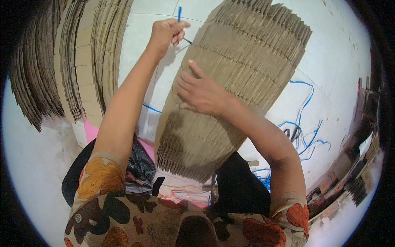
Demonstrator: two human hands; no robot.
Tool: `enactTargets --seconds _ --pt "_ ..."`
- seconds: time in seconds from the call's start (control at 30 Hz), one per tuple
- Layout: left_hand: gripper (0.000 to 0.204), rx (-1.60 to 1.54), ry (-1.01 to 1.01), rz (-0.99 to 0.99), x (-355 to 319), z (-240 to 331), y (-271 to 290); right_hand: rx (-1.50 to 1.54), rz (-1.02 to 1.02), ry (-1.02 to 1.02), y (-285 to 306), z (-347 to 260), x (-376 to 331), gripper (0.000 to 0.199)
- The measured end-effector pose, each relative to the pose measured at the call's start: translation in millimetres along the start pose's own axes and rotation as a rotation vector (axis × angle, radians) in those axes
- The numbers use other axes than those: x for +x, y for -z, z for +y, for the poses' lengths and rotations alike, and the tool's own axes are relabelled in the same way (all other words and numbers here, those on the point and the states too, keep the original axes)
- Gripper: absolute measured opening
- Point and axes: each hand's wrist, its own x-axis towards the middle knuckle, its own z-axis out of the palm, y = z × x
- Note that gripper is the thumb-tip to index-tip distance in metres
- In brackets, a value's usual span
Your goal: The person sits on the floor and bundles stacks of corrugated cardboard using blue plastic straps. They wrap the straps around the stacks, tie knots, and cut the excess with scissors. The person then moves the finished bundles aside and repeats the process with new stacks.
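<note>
A long bundle of tightly packed brown cardboard pieces (242,53) stretches diagonally from in front of me toward the far side. My left hand (168,35) is beside its far left edge, fingers closed round a thin blue strip (180,14) whose end sticks up above the fist. A short dark end (188,40) shows between that hand and the cardboard; whether it belongs to the same strip I cannot tell. My right hand (201,90) rests on top of the bundle, thumb raised and apart from the fingers, which lie over the cardboard with nothing held.
More cardboard stacks (86,53) stand in curved rows at the far left. Loose blue strapping (302,127) lies tangled on the pale floor (329,82) to the right. Dark clutter (358,152) lines the right rim. Pink material (91,131) shows at the left, near my leg.
</note>
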Motion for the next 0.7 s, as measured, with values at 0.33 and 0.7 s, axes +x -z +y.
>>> enactTargets --seconds 0.33,0.7 --pt "0.016 0.586 -1.031 -0.014 -123 128 -80 0.373 0.249 -0.041 -26 6 -7 0.041" --pt "0.023 0.703 -0.733 -0.561 -98 117 -160 0.052 0.664 -0.391 6 -31 -92 0.024"
